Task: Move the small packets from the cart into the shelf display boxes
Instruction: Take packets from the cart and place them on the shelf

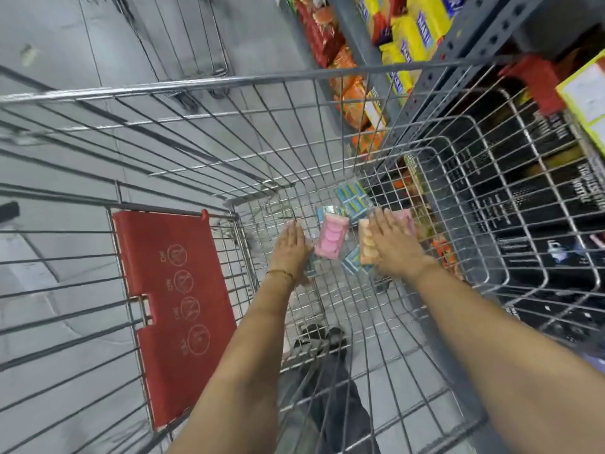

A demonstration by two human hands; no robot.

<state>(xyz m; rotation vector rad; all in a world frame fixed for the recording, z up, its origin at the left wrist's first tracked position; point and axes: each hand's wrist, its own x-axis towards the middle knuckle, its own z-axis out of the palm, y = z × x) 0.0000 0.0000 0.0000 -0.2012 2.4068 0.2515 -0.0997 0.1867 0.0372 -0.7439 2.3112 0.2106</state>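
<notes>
Both my arms reach down into a wire shopping cart (229,83). On its mesh floor lie several small packets: a pink one (331,236), an orange one (366,245), and blue ones (353,198) further away. My left hand (291,245) lies flat, fingers together, its edge touching the pink packet and covering a bluish packet beneath. Resting on the orange packet and another pink packet (404,221) is my right hand (391,244), fingers spread. Neither hand has a packet lifted.
A red fold-down child-seat flap (173,309) lies at the cart's left. Grey metal shelving (471,44) on the right holds yellow, red and orange packs; a yellow-edged display box (586,96) sits at far right. A second cart (183,34) stands beyond. My feet show below.
</notes>
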